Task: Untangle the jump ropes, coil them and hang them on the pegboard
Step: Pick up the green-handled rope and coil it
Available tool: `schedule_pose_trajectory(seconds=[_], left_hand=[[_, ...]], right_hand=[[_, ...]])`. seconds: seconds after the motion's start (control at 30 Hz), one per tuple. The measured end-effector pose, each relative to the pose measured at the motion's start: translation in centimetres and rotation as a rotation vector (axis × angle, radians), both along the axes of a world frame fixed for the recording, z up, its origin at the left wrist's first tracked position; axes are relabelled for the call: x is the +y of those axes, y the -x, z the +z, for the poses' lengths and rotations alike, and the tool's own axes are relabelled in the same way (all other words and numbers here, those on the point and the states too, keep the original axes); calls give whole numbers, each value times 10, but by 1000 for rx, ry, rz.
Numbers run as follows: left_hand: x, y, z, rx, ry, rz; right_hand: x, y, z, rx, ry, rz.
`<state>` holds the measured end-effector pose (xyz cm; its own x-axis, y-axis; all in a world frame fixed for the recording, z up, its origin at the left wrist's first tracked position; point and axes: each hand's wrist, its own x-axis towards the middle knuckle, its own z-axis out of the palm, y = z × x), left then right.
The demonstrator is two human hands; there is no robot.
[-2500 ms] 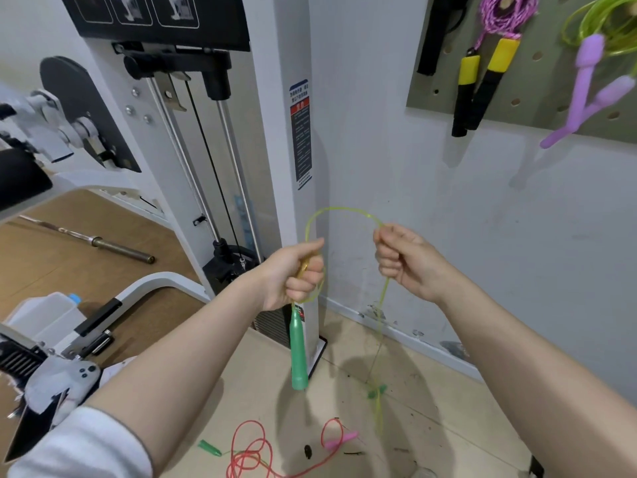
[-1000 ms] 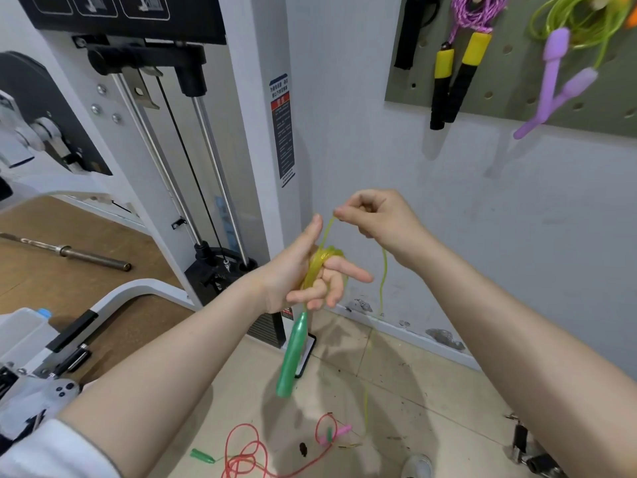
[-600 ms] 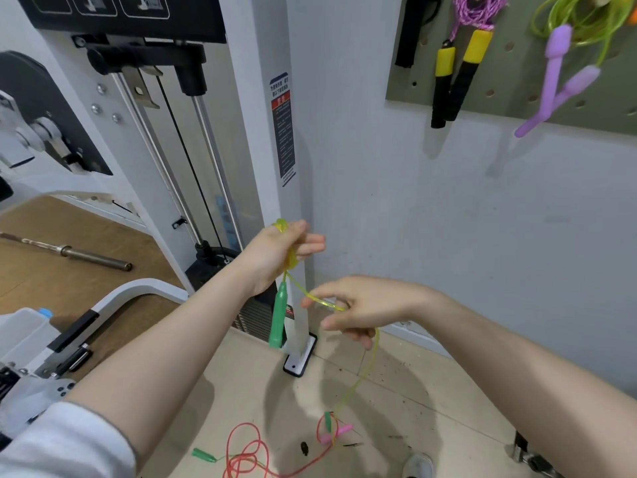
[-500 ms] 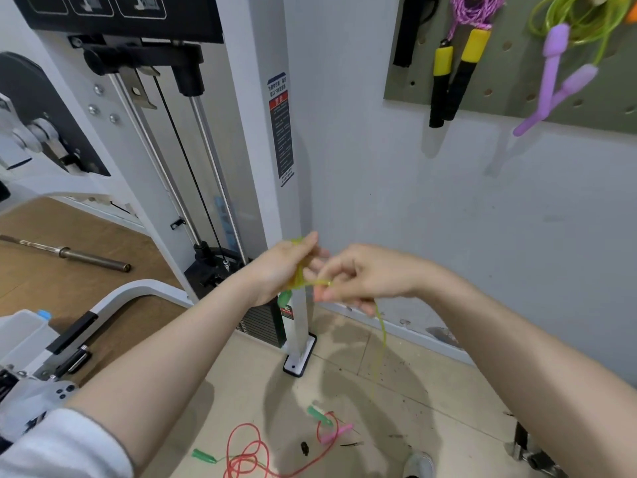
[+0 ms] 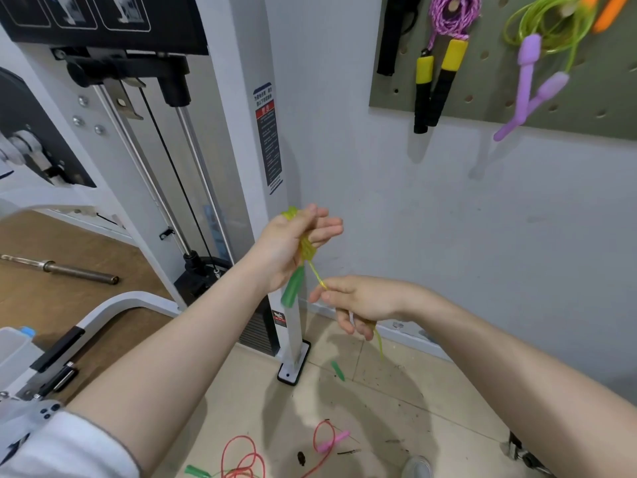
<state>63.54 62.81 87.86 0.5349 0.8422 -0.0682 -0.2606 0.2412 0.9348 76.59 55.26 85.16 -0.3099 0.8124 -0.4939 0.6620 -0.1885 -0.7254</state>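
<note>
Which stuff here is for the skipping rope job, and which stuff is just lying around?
For the job:
- yellow-green rope, wound on the left hand
- right hand pinching its strand
- red rope on the floor
- pegboard with hung ropes

Just lying about:
- barbell
- weight machine
- white bottle

Centre of the frame: you hold a translucent yellow-green rope point(image 5: 307, 250) with a solid green handle point(image 5: 292, 288). Upper right: an olive-green pegboard point(image 5: 482, 94) carries a pink-and-white speckled rope point(image 5: 451, 15) with yellow-and-black handles point(image 5: 435, 84), and a lime-green rope point(image 5: 548, 25) with lilac handles point(image 5: 527, 81). Bottom centre: a red rope point(image 5: 241, 457) with a pink handle point(image 5: 334, 440) lies on the beige floor point(image 5: 379, 408).
</note>
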Motion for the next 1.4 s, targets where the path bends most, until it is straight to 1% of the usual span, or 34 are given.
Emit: schedule_pose_trajectory(seconds=[0.03, 0.07, 0.1, 0.13, 0.17, 0.2, 0.23, 0.3, 0.37, 0.43, 0.5, 0.53, 0.6, 0.67, 0.73, 0.77, 0.8, 0.83, 0.87, 0.9, 0.93, 0.97, 1.0, 1.07, 1.1, 1.13, 1.17, 1.2, 1.23, 1.27, 1.3, 1.33, 1.4], left_hand=[[3, 0, -6, 45, -28, 17], [5, 0, -13, 121, -71, 22], [4, 1, -18, 218, -116, 13], [3, 2, -21, 333, -159, -10], [1, 3, -22, 428, -178, -47], [-1, 4, -23, 495, -170, -108], [-4, 5, -20, 513, -121, -194], [-9, 6, -13, 478, -52, -390], [-14, 7, -5, 422, -69, -540], [-19, 7, 3, 279, -62, -671], [-24, 8, 11, 100, -72, -749], [-26, 8, 13, 45, -104, -731], [-28, 6, 14, 3, -166, -571], [-24, 4, 11, 9, -156, -348], [-15, 6, 3, 43, -121, -182], [-10, 8, -2, 88, -137, -129], [-4, 10, -9, 176, -192, -86], [-2, 11, -15, 298, -268, -45], [2, 13, -21, 418, -348, -10], [4, 15, -26, 503, -392, 10], [4, 17, -28, 558, -388, 13], [3, 20, -29, 585, -354, -12], [-1, 22, -27, 610, -322, -73], [-12, 24, -21, 631, -259, -277], [-18, 24, -18, 597, -222, -383], [-23, 24, -15, 524, -176, -481], [-28, 24, -12, 414, -125, -568], [-30, 25, -9, 288, -94, -633], [-32, 25, -7, 166, -97, -657], [-33, 23, -3, 64, -131, -637], [-35, 21, 2, -9, -178, -579], [-36, 19, 6, -41, -223, -483], [-30, 17, 12, 4, -271, -255]], right_hand=[[-4, 1, 8, -43, 15, 58], [-6, 1, 17, -104, -31, 115], [-8, 2, 30, -137, -112, 162], [-9, 1, 42, -118, -205, 178], [-10, 0, 53, -59, -288, 140], [-10, -3, 62, 18, -360, 58], [-8, -7, 70, 96, -435, -37], [0, -20, 77, 234, -573, -239], [10, -30, 71, 331, -649, -404], [18, -34, 55, 372, -641, -490], [23, -33, 31, 370, -577, -493], [23, -31, 18, 338, -541, -457], [21, -26, -3, 226, -466, -347], [13, -18, -13, 91, -372, -215], [3, -8, -10, -11, -240, -49], [-2, -4, -5, -40, -149, 21], [-6, -1, 3, -65, -46, 81], [-10, 2, 16, -96, 47, 145], [-13, 2, 28, -126, 98, 212], [-16, 3, 41, -118, 101, 264], [-17, 3, 52, -49, 46, 286], [-18, 4, 62, 61, -64, 259], [-18, 4, 70, 188, -191, 162], [-10, -3, 79, 399, -439, -147], [-3, -8, 79, 483, -526, -295], [6, -14, 76, 532, -580, -430], [16, -21, 69, 514, -623, -550], [24, -25, 59, 436, -657, -641], [29, -28, 47, 309, -688, -691], [32, -28, 35, 150, -710, -671], [32, -27, 20, 7, -706, -581], [30, -24, 9, -99, -659, -454], [18, -12, -6, -173, -468, -235]])
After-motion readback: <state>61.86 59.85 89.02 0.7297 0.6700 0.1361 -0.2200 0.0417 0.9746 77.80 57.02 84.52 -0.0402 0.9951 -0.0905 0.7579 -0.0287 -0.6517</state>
